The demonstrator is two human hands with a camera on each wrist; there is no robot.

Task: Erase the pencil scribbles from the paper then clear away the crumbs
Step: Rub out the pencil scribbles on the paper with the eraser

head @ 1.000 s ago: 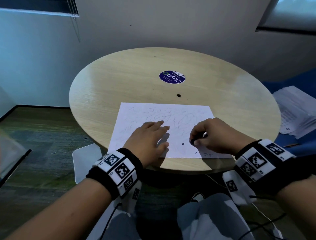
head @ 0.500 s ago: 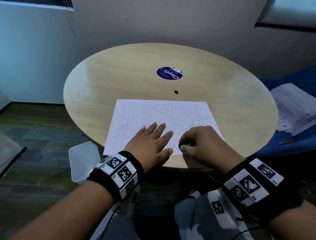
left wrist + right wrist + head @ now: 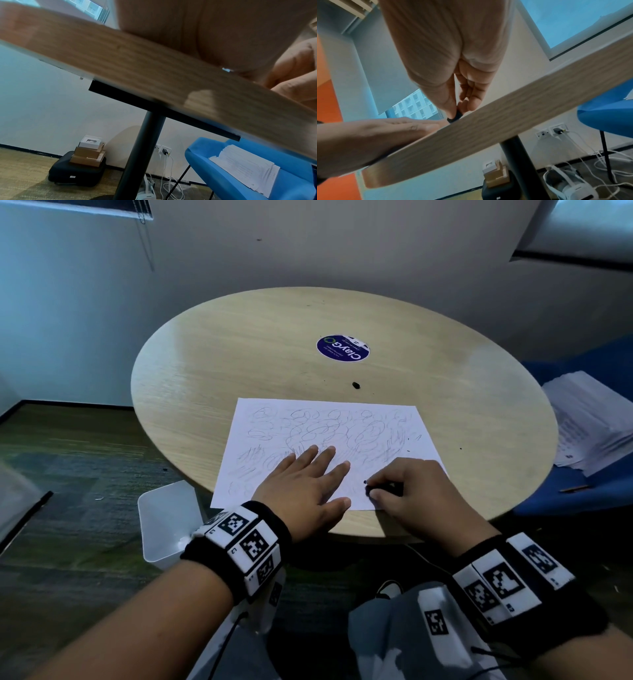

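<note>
A white sheet of paper (image 3: 329, 433) covered in pencil scribbles lies on the round wooden table (image 3: 239, 364), near its front edge. My left hand (image 3: 308, 477) lies flat on the sheet's lower middle with fingers spread. My right hand (image 3: 404, 487) pinches a small black eraser (image 3: 371, 491) against the paper's lower right part. The right wrist view shows the eraser (image 3: 454, 117) between thumb and fingertips, touching the tabletop edge area. A few dark crumbs (image 3: 409, 450) dot the paper's right side.
A small black lump (image 3: 355, 385) and a round blue sticker (image 3: 343, 349) sit farther back on the table. A translucent white bin (image 3: 168, 518) stands on the floor at the front left. A blue chair (image 3: 582, 481) with a paper stack (image 3: 589, 419) is at the right.
The right hand with the eraser has shifted along the paper's lower right part, first left and nearer, then slightly back right. The left hand stays flat on the sheet.
</note>
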